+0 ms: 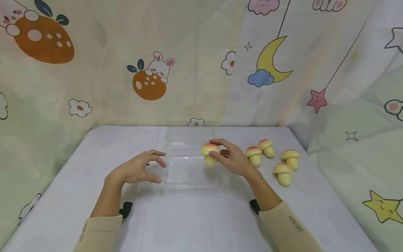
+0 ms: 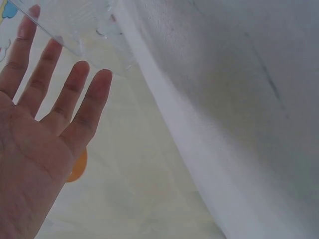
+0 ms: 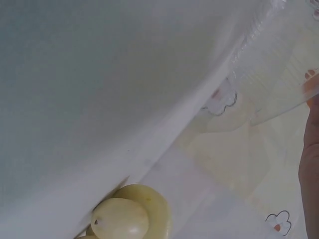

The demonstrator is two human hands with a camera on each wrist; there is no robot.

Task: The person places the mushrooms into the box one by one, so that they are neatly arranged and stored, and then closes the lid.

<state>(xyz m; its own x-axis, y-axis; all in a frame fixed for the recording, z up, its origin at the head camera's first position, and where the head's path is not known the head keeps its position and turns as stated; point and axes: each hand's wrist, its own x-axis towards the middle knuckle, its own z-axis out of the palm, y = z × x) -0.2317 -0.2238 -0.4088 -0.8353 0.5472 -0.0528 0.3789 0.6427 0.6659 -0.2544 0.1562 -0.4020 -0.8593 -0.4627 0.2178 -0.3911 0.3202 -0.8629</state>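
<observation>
A clear plastic box (image 1: 192, 171) lies on the table with its lid (image 1: 190, 134) folded back behind it. Over the box's right side, my right hand (image 1: 231, 157) pinches a mushroom (image 1: 210, 149) with a red-tinged cap and pale yellow stem between thumb and fingers. My left hand (image 1: 136, 168) is just left of the box, fingers spread and holding nothing. In the left wrist view that hand's fingers (image 2: 75, 94) look straight, near the clear plastic (image 2: 82, 30). Only an edge of my right hand (image 3: 311, 164) shows in the right wrist view; the held mushroom is hidden there.
Several more mushrooms stand or lie right of my right hand: two red-capped ones (image 1: 253, 154) (image 1: 266, 147) and two yellowish ones (image 1: 291, 157) (image 1: 284, 173). A patterned cloth (image 1: 195, 63) hangs behind the white-covered table (image 1: 189, 220).
</observation>
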